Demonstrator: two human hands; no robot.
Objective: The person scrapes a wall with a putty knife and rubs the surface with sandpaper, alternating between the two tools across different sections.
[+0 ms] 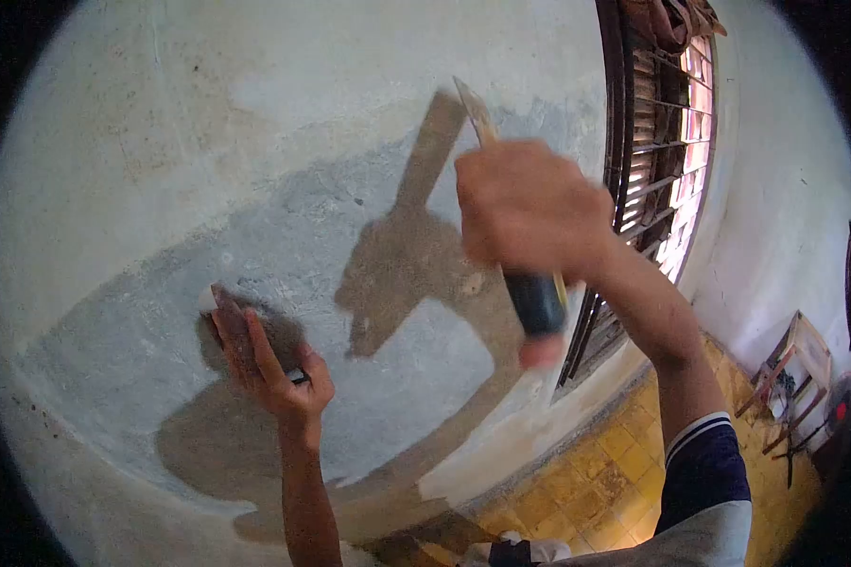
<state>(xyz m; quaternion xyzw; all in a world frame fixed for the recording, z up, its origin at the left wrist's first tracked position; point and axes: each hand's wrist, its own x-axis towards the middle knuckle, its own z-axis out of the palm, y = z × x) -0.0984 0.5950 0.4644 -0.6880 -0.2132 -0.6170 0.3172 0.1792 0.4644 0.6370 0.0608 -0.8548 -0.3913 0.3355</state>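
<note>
Both hands are occupied in front of a wall (pixel 113 123) with a broad grey patch (pixel 435 373). Raised, slightly blurred, the right hand (pixel 534 203) wraps a fist around the dark handle of a scraper-like tool (pixel 536 304), its pointed end upward; that grip seems meant to leave the blade free above the knuckles. Lower and to the left, the left hand (pixel 284 378) grips a flat, brownish piece (pixel 234 321) near the patch, fingers laid along it, presumably to steady it; whether it touches the wall I cannot tell. Shadows of both arms fall across the grey area. To the right stands a slatted window (pixel 667 151), with cloth (pixel 667 24) at its top, and a wooden frame (pixel 804 350) rests on yellow floor tiles (pixel 615 472). I can make out no container with any certainty.
</note>
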